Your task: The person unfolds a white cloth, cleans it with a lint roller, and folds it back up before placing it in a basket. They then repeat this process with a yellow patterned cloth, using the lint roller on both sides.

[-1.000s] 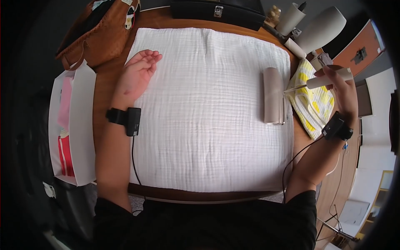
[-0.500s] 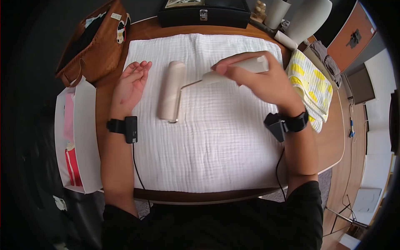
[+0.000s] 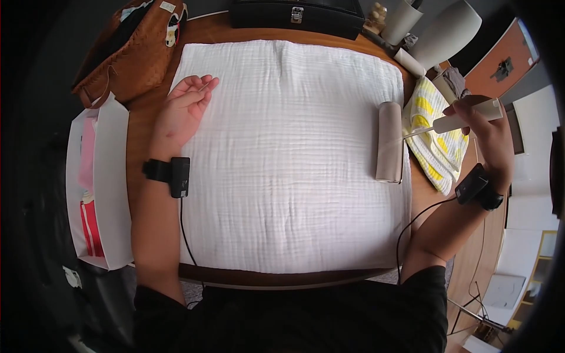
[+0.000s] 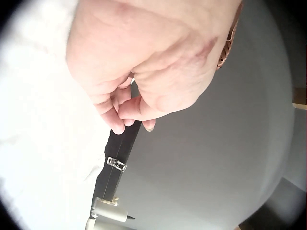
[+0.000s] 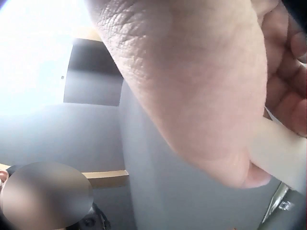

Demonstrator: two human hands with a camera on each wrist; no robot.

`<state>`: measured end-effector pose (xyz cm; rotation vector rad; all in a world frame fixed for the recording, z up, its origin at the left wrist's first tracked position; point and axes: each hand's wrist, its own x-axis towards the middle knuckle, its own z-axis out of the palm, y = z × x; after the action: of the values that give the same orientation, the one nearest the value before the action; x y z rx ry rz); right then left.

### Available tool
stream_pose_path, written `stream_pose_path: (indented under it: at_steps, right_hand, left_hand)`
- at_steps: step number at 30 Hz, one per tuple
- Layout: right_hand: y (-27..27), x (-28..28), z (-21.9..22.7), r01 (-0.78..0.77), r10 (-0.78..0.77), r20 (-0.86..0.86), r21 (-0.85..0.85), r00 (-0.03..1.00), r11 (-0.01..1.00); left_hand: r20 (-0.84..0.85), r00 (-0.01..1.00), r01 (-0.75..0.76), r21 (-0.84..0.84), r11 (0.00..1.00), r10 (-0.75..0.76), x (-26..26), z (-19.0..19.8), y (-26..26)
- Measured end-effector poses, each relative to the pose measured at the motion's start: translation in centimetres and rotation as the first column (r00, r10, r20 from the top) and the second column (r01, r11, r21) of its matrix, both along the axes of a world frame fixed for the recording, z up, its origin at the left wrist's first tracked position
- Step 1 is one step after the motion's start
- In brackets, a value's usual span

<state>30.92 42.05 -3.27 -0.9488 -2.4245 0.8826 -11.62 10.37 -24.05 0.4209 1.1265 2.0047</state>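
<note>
A white crinkled cloth [image 3: 282, 176] lies spread over the table. My right hand [image 3: 493, 138] grips the pale handle [image 3: 465, 117] of a lint roller, with fingers and thumb wrapped round it; the handle also shows beside the palm in the right wrist view. The roller's beige cylinder [image 3: 389, 142] stands lengthwise over the cloth near its right edge. At the cloth's upper left edge is my left hand [image 3: 185, 112], palm turned up and fingers loosely curled. The left wrist view shows the left fingers [image 4: 115, 120] bent together over the cloth's border.
A yellow-and-white folded cloth [image 3: 435, 135] lies right of the white cloth. Left stand a white box [image 3: 112, 194] with pink and red items and a brown basket [image 3: 135, 65]. Behind are a black latched case [image 3: 265, 15] and a white vase [image 3: 450, 35]. Cables trail from both wrists.
My right hand swept the lint roller left across the cloth, then brought it back to the right edge. The left hand stays at the cloth's left edge.
</note>
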Motion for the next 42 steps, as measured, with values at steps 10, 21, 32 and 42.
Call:
stream_pose_path:
  at_steps: [10, 21, 32, 42]
  right_hand:
    - [-2.2, -0.7, 0.4, -0.109, 0.112, -0.047, 0.043, 0.993, 0.993]
    - [-4.9, -7.0, -2.9, -0.293, 0.268, -0.321, -0.031, 0.908, 0.956]
    - [-3.8, -6.6, -2.7, -0.289, 0.26, -0.261, -0.079, 0.93, 0.954]
    - [-3.9, -3.5, 0.3, -0.077, 0.074, -0.085, -0.034, 0.994, 0.996]
  left_hand:
    - [0.017, 0.999, -0.036, -0.051, 0.998, 0.037, 0.2, 0.2, 0.0]
    - [-0.056, 0.998, -0.035, -0.106, 0.994, 0.029, 0.9, 0.6, 0.3]
    - [-0.04, 0.996, -0.08, -0.089, 0.993, 0.077, 1.2, 0.6, 0.1]
    - [-0.077, 0.993, -0.096, -0.093, 0.991, 0.089, 1.2, 0.4, 0.1]
